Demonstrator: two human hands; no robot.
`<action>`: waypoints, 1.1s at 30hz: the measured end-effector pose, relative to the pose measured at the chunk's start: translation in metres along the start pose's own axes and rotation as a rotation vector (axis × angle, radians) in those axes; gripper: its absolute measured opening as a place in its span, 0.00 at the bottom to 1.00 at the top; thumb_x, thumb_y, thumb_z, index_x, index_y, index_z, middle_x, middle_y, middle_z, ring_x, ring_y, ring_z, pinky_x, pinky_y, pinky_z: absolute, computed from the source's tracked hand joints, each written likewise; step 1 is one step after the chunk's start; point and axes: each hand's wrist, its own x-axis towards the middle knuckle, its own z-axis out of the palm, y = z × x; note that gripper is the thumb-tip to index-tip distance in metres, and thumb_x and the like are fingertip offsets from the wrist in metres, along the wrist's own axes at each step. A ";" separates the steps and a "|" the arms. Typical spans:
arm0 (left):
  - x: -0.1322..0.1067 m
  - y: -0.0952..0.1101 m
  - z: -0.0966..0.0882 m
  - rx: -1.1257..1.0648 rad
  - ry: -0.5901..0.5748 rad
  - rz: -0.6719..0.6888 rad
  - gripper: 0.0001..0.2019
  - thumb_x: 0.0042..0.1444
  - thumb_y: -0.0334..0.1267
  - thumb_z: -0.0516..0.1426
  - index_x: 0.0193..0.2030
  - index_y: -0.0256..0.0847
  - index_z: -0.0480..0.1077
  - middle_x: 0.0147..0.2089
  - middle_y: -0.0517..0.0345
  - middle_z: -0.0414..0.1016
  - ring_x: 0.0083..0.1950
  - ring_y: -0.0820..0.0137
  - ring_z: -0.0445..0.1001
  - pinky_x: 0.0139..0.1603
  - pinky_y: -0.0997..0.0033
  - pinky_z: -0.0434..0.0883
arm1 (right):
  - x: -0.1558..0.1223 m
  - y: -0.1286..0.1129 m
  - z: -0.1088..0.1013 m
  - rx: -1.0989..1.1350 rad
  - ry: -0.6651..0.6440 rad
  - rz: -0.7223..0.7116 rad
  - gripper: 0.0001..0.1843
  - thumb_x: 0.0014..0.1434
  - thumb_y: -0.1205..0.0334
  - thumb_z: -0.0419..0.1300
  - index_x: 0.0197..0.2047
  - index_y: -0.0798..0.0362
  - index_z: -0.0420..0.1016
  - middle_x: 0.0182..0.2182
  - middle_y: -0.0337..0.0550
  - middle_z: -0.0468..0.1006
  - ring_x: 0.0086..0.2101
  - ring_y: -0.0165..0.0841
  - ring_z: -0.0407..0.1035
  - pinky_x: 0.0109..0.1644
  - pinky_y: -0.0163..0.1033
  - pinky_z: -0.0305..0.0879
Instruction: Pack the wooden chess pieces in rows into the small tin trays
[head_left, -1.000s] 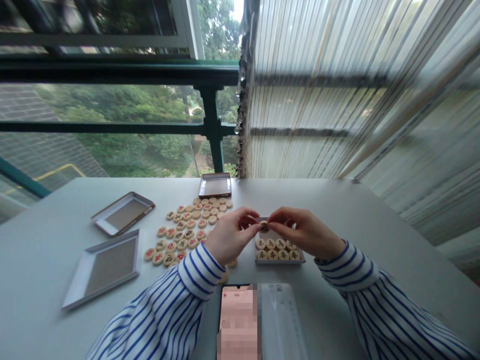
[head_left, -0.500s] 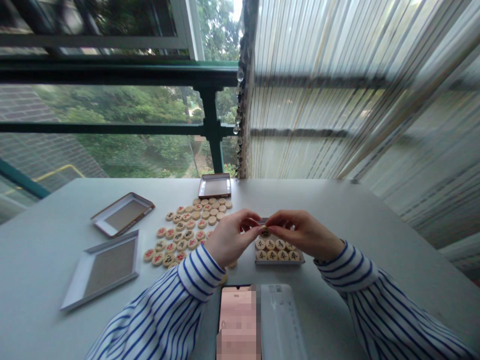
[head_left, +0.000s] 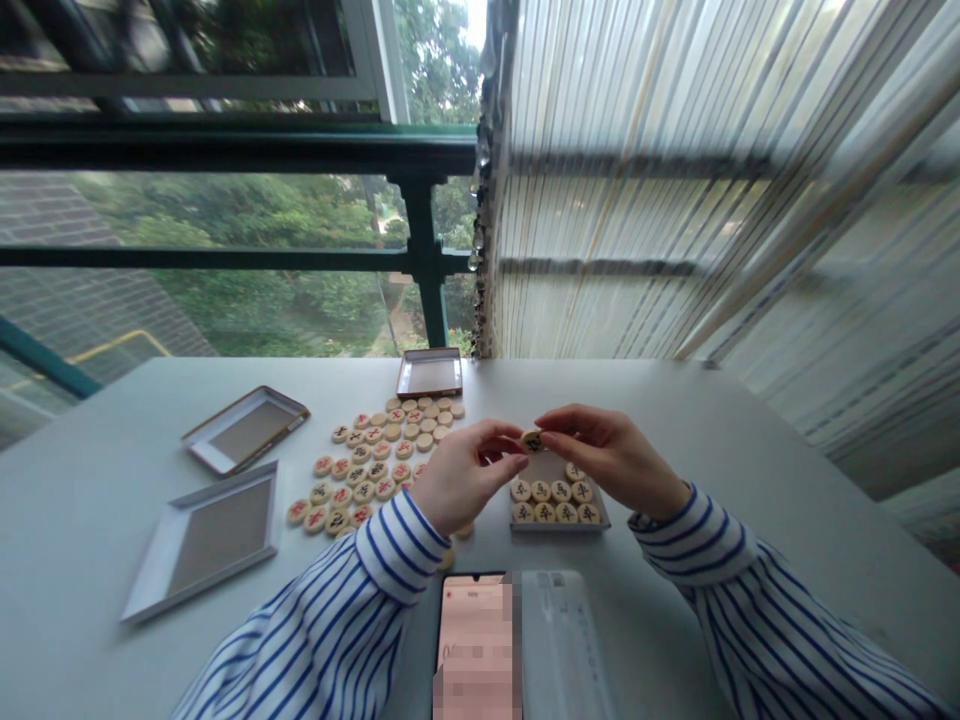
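Between the fingertips of my right hand (head_left: pixel 619 460), a round wooden Chinese chess piece (head_left: pixel 531 441) with a dark character is pinched and tilted. My left hand (head_left: pixel 463 472) is close on its other side, thumb and forefinger apart; whether the forefinger touches the piece I cannot tell. Below both hands is a shallow box tray (head_left: pixel 559 529), where two rows of black-marked pieces (head_left: pixel 561 490) lie face up. One more piece (head_left: pixel 575 471) begins a row behind them at the right, partly covered by my right hand.
Many loose pieces (head_left: pixel 377 469), red, black and face down, spread left of my left hand. Shallow box parts stand beyond: one tray (head_left: pixel 274 520), one lid (head_left: pixel 304 412), another lid (head_left: pixel 430 393). A phone (head_left: pixel 472 620) and a white case (head_left: pixel 562 640) lie in front.
The piece has risen slightly and tilted in my right fingers, which moved up a little. The piece at the right of the back row now shows. My left hand has hardly moved.
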 end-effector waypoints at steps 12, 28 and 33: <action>0.002 0.001 -0.002 -0.141 0.042 -0.022 0.11 0.50 0.33 0.57 0.40 0.32 0.68 0.36 0.51 0.76 0.38 0.70 0.74 0.42 0.68 0.70 | -0.001 0.002 0.002 0.085 -0.080 -0.018 0.13 0.52 0.58 0.58 0.40 0.54 0.72 0.36 0.45 0.77 0.36 0.31 0.71 0.40 0.41 0.69; 0.003 -0.003 -0.001 -0.135 0.053 -0.013 0.10 0.51 0.35 0.56 0.40 0.33 0.71 0.38 0.51 0.76 0.39 0.71 0.73 0.44 0.69 0.70 | -0.003 -0.002 -0.001 -0.340 -0.103 -0.154 0.13 0.54 0.59 0.56 0.43 0.54 0.70 0.29 0.40 0.75 0.27 0.26 0.67 0.29 0.33 0.63; 0.003 -0.005 -0.001 -0.153 0.043 -0.051 0.10 0.51 0.34 0.56 0.40 0.34 0.72 0.37 0.53 0.77 0.39 0.70 0.74 0.43 0.68 0.70 | -0.005 -0.007 -0.002 -0.453 -0.094 -0.241 0.11 0.54 0.60 0.56 0.41 0.54 0.71 0.29 0.40 0.75 0.29 0.26 0.67 0.32 0.33 0.63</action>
